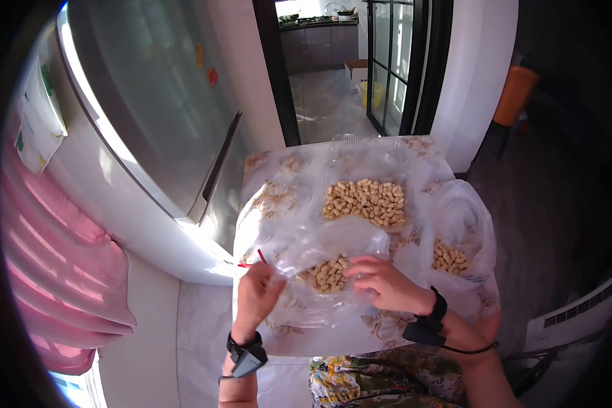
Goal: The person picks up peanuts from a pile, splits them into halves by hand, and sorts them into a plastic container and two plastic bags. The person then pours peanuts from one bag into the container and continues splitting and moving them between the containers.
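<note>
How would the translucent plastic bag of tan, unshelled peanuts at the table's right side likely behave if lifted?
The translucent plastic bag would likely be floppy, as its walls look thin and wrinkled. Weight would probably pull toward its near end, where the tan, unshelled peanuts cluster. Tilting might shift them, since they look loose.

On my feed, the left hand point(255, 299) was blurred, its fingers point(275, 288) hard to split from the clear plastic point(299, 257). I couldn't identify the red item point(261, 256) beside it: too small. Right hand point(386, 285): I couldn't tell whether its fingertips point(352, 270) touched the near peanuts point(328, 275). Bottom edge cut off both forearms point(486, 367) and the patterned cloth point(381, 381). Kitchen items point(347, 13) at the back: too tiny.
</note>
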Demonstrator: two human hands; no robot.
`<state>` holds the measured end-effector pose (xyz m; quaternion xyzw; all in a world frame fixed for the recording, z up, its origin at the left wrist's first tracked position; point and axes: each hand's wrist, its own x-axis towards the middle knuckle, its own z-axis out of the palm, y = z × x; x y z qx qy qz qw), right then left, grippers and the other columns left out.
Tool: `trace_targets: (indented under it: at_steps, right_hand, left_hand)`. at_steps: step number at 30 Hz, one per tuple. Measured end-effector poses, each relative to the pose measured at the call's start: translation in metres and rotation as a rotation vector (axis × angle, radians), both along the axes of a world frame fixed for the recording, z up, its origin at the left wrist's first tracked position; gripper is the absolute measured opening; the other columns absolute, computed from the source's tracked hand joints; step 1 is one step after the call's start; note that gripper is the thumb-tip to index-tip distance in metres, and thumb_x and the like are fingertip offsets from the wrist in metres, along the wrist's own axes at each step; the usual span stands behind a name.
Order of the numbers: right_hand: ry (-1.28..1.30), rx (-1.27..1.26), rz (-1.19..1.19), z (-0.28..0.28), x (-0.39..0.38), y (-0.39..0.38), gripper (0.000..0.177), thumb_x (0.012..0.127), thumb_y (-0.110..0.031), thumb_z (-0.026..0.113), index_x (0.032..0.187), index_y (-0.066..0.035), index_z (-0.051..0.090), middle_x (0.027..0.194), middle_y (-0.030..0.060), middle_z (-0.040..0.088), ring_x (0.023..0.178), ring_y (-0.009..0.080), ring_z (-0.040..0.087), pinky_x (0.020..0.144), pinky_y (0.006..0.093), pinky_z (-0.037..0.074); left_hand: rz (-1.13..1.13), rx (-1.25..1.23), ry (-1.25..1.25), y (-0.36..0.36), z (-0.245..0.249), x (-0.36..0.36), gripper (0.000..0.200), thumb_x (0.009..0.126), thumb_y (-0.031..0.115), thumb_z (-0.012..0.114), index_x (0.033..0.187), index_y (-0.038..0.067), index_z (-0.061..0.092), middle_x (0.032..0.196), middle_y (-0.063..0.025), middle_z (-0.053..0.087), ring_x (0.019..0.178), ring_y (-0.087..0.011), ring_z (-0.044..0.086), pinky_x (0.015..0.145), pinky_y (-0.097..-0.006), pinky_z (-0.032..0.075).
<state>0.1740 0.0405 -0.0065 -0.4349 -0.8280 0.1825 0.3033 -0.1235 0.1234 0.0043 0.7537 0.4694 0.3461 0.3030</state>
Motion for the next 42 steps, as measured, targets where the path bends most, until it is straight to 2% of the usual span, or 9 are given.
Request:
trace_targets:
  at_steps: [4,8,11,17,24,26,32,35,42]
  right_hand:
    - [-0.174,-0.087,0.078,0.046,0.003,-0.032,0.018,0.073,-0.010,0.072,0.090,-0.013,0.066,0.128,0.0027,0.060,0.127,0.0259,0.050,0.102,0.0478,0.034]
    - [0.342,-0.054,0.002,0.069,0.014,-0.024,0.027,0.082,-0.021,0.075,0.105,-0.009,0.066,0.126,0.0051,0.060,0.116,0.0226,0.057,0.093,0.0404,0.043]
    - [0.408,-0.079,-0.522,0.054,0.022,0.001,0.025,0.083,-0.013,0.070,0.106,-0.004,0.064,0.116,0.0106,0.062,0.099,0.0284,0.065,0.079,0.0380,0.051]
    - [-0.057,0.129,-0.712,0.012,0.036,0.038,0.017,0.081,0.002,0.062,0.097,-0.002,0.066,0.097,0.0184,0.063,0.085,0.0391,0.063,0.073,0.0456,0.052]
    - [-0.084,0.174,-0.840,0.031,0.045,0.032,0.014,0.081,-0.003,0.067,0.095,-0.004,0.065,0.095,0.0147,0.065,0.083,0.0354,0.065,0.071,0.0421,0.053]
    - [0.283,0.303,-0.643,0.058,0.022,0.017,0.016,0.082,-0.013,0.070,0.095,-0.005,0.063,0.094,0.0125,0.064,0.082,0.0334,0.064,0.069,0.0414,0.052]
    - [-0.038,0.166,-0.105,0.051,-0.043,-0.027,0.043,0.084,-0.027,0.073,0.119,-0.008,0.059,0.100,0.0096,0.065,0.094,0.0273,0.063,0.088,0.0417,0.045]
    - [-0.276,0.053,0.032,0.013,-0.054,-0.043,0.058,0.085,-0.031,0.070,0.135,-0.010,0.049,0.102,0.0095,0.064,0.096,0.0255,0.061,0.093,0.0433,0.039]
    - [-0.298,0.002,0.158,0.000,-0.070,-0.058,0.071,0.085,-0.028,0.070,0.147,-0.012,0.040,0.091,0.0033,0.060,0.091,0.0191,0.060,0.091,0.0378,0.038]
  left_hand:
    - [0.068,-0.259,-0.296,0.026,0.028,-0.014,0.015,0.086,0.008,0.058,0.088,-0.005,0.066,0.068,-0.0004,0.061,0.064,-0.0070,0.051,0.059,-0.0245,0.041]
    - [0.111,-0.247,-0.264,0.046,0.028,-0.015,0.017,0.085,0.011,0.063,0.093,-0.005,0.067,0.065,0.0031,0.053,0.060,-0.0040,0.042,0.054,-0.0233,0.033]
    - [0.151,-0.112,-0.210,0.041,0.038,-0.003,0.024,0.082,0.012,0.070,0.098,-0.004,0.067,0.063,0.0051,0.042,0.059,-0.0052,0.034,0.053,-0.0237,0.030]
    - [0.300,0.069,-0.167,0.006,0.051,0.006,0.060,0.072,0.026,0.085,0.118,-0.003,0.059,0.071,0.0034,0.035,0.063,-0.0096,0.032,0.055,-0.0257,0.029]
    - [0.357,0.245,-0.164,-0.033,0.041,-0.003,0.051,0.069,0.021,0.089,0.106,0.000,0.061,0.069,0.0030,0.036,0.060,-0.0100,0.031,0.052,-0.0268,0.029]
    - [0.317,0.418,-0.050,-0.031,0.048,0.003,0.035,0.070,0.013,0.086,0.097,0.002,0.067,0.066,-0.0005,0.043,0.056,-0.0133,0.038,0.052,-0.0284,0.033]
    - [-0.129,0.125,0.214,0.002,0.049,0.047,0.023,0.084,0.011,0.070,0.107,0.004,0.069,0.066,-0.0128,0.061,0.055,-0.0230,0.057,0.054,-0.0343,0.045]
    - [-0.068,0.238,0.339,0.039,0.025,0.060,0.025,0.085,0.016,0.065,0.107,0.004,0.066,0.066,-0.0187,0.064,0.065,-0.0381,0.065,0.060,-0.0460,0.051]
    - [-0.040,0.441,0.323,0.091,0.000,0.079,0.018,0.077,0.012,0.064,0.093,0.003,0.063,0.075,-0.0197,0.066,0.073,-0.0400,0.065,0.066,-0.0482,0.052]
